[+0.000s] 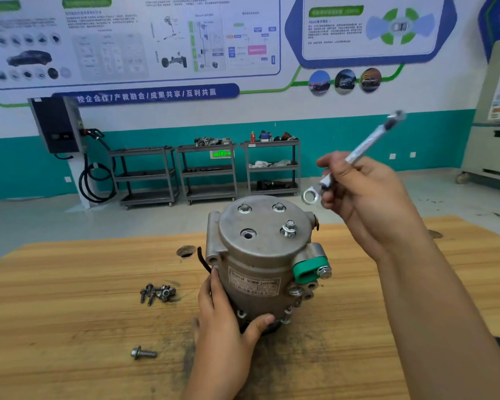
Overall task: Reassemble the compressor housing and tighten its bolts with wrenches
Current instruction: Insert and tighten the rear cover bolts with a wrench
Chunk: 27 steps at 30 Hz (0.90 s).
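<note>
A grey metal compressor housing (260,255) stands upright on the wooden table (70,284), its round end cover facing up. Two bolts sit low in the cover at the back, a third bolt (289,228) stands partly raised at the right, and one hole (248,234) is bare. My left hand (228,321) grips the lower left side of the housing, thumb across its front. My right hand (367,197) holds a silver combination wrench (358,154) in the air above and to the right of the cover, its ring end pointing down toward the housing.
A small heap of loose bolts (158,293) lies left of the housing, and a single bolt (143,353) lies nearer the front. A round hole (186,251) is cut in the tabletop behind them. Shelf carts (208,171) and a wall charger (57,125) stand far back.
</note>
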### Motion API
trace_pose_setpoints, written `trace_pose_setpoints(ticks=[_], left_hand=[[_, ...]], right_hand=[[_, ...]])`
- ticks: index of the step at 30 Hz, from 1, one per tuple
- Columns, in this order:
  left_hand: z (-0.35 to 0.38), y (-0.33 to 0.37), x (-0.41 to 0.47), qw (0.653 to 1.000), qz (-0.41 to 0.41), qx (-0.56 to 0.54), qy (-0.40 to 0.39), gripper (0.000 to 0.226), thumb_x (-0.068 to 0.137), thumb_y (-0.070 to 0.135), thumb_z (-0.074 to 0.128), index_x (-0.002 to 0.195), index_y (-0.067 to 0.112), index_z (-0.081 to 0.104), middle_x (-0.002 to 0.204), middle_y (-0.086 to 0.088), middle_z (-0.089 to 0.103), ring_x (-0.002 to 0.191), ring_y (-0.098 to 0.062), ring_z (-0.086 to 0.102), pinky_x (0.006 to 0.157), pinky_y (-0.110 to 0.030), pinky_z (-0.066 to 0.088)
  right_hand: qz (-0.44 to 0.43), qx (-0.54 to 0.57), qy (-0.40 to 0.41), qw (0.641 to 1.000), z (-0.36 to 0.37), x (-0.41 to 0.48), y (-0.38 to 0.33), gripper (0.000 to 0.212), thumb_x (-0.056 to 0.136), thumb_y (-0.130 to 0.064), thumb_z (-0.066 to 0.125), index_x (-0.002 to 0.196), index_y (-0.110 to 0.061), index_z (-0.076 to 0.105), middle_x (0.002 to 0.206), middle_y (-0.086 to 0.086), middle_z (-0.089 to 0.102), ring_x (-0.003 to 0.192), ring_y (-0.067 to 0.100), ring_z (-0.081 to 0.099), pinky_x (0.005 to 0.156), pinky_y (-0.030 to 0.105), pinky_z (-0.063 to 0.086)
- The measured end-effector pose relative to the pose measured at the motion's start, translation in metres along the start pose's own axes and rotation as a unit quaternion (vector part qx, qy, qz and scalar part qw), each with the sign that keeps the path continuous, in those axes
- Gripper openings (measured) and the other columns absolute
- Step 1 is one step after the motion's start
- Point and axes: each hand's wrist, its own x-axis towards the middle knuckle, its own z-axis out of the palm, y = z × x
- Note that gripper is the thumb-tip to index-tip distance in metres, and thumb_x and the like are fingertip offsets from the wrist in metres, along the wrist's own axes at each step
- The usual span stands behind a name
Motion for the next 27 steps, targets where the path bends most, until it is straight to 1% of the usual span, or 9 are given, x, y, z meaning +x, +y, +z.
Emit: trace_pose_setpoints(ticks=[2, 5, 11, 14, 16, 18, 22, 24, 27], left_hand=[[-0.001, 0.000, 0.000, 1.000, -0.004, 0.015, -0.001, 0.110, 0.073, 0.047, 0.073, 0.149, 0.023, -0.003, 0.152, 0.006, 0.007, 0.140, -0.016, 0.018, 0.114, -0.044, 0.022], [-0.002, 0.000, -0.001, 1.000, -0.006, 0.030, -0.002, 0.108, 0.075, 0.049, 0.070, 0.149, 0.024, -0.005, 0.152, 0.009, 0.005, 0.140, -0.013, 0.016, 0.112, -0.046, 0.023], [-0.002, 0.001, -0.002, 0.999, -0.010, 0.036, -0.007, 0.108, 0.075, 0.053, 0.067, 0.148, 0.026, -0.007, 0.152, 0.011, 0.004, 0.139, -0.013, 0.018, 0.113, -0.045, 0.022], [-0.002, 0.002, -0.003, 0.999, -0.006, 0.040, -0.006, 0.107, 0.076, 0.054, 0.066, 0.148, 0.028, -0.009, 0.151, 0.013, 0.003, 0.139, -0.011, 0.018, 0.112, -0.044, 0.022], [-0.002, 0.003, -0.003, 0.999, -0.005, 0.046, -0.004, 0.107, 0.076, 0.055, 0.065, 0.147, 0.029, -0.011, 0.151, 0.014, 0.002, 0.139, -0.011, 0.018, 0.113, -0.045, 0.021], [-0.002, 0.003, -0.003, 0.998, -0.013, 0.053, -0.007, 0.107, 0.077, 0.056, 0.064, 0.147, 0.028, -0.013, 0.152, 0.014, 0.000, 0.139, -0.011, 0.018, 0.113, -0.046, 0.021], [-0.002, 0.004, -0.002, 0.997, -0.029, 0.068, -0.013, 0.110, 0.075, 0.059, 0.063, 0.145, 0.030, -0.017, 0.151, 0.016, -0.005, 0.138, -0.011, 0.023, 0.114, -0.045, 0.019], [-0.001, 0.003, -0.001, 0.997, -0.032, 0.063, -0.013, 0.111, 0.075, 0.059, 0.063, 0.145, 0.032, -0.018, 0.150, 0.016, -0.006, 0.138, -0.011, 0.024, 0.115, -0.045, 0.018], [-0.001, 0.002, 0.000, 0.997, -0.027, 0.064, -0.012, 0.110, 0.075, 0.059, 0.064, 0.145, 0.032, -0.017, 0.151, 0.016, -0.005, 0.138, -0.012, 0.025, 0.114, -0.046, 0.019]], right_hand=[[0.031, -0.026, -0.010, 0.999, 0.004, 0.000, 0.005, 0.009, 0.090, -0.015, 0.055, 0.081, -0.013, 0.054, 0.054, -0.005, 0.058, 0.045, 0.006, 0.050, 0.043, 0.017, 0.043], [0.057, -0.045, -0.011, 0.997, 0.007, 0.001, 0.012, 0.009, 0.091, -0.008, 0.054, 0.084, -0.013, 0.051, 0.054, -0.004, 0.060, 0.042, 0.007, 0.050, 0.040, 0.016, 0.041], [0.043, -0.032, -0.011, 0.999, 0.006, 0.002, 0.019, 0.011, 0.092, -0.005, 0.054, 0.094, -0.015, 0.049, 0.062, 0.000, 0.067, 0.040, 0.004, 0.047, 0.039, 0.015, 0.039], [0.001, -0.070, 0.010, 0.997, 0.009, 0.003, 0.026, 0.018, 0.090, -0.006, 0.056, 0.096, -0.020, 0.046, 0.067, -0.001, 0.071, 0.047, 0.003, 0.054, 0.050, 0.018, 0.041], [-0.035, -0.101, 0.026, 0.994, 0.011, 0.004, 0.031, 0.022, 0.090, -0.006, 0.056, 0.098, -0.022, 0.044, 0.069, -0.005, 0.072, 0.062, 0.001, 0.063, 0.064, 0.019, 0.043], [-0.064, -0.074, 0.032, 0.995, 0.013, 0.004, 0.034, 0.024, 0.090, -0.001, 0.054, 0.098, -0.021, 0.043, 0.069, -0.006, 0.071, 0.073, 0.002, 0.066, 0.069, 0.015, 0.047], [-0.073, 0.027, 0.041, 0.996, 0.013, 0.006, 0.043, 0.026, 0.091, 0.007, 0.046, 0.095, -0.017, 0.040, 0.066, -0.004, 0.070, 0.068, 0.004, 0.066, 0.066, 0.014, 0.050], [-0.078, 0.032, 0.056, 0.995, 0.011, 0.004, 0.047, 0.024, 0.091, 0.005, 0.047, 0.094, -0.018, 0.039, 0.066, -0.004, 0.070, 0.068, 0.004, 0.066, 0.064, 0.014, 0.050], [-0.082, 0.038, 0.108, 0.990, 0.009, -0.001, 0.052, 0.021, 0.091, -0.005, 0.054, 0.088, -0.020, 0.040, 0.063, -0.007, 0.067, 0.067, 0.003, 0.065, 0.065, 0.017, 0.050]])
